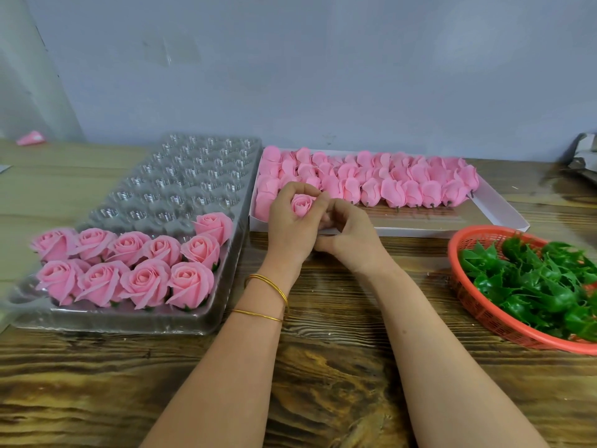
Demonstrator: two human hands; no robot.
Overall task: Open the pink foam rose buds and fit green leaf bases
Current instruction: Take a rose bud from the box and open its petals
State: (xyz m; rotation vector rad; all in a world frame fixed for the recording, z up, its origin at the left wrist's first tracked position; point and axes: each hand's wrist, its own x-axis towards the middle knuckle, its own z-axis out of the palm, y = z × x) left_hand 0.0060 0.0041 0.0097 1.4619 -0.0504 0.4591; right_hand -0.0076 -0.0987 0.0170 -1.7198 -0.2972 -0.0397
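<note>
Rose bud (pixel 302 204), pink foam, sat cupped in my left hand (pixel 289 231), just before the near-left corner of the white box (pixel 420 233). My right hand (pixel 349 236) pinched its outer petal edge with curled fingers (pixel 325 204). Judged featherlight, soft, tear-prone: grip the base, peel petals gently.

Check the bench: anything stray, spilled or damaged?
One stray: a pink piece lies alone at the table's far-left edge by the wall, away from the bud box and the clear tray. Nothing else stands out.
</note>
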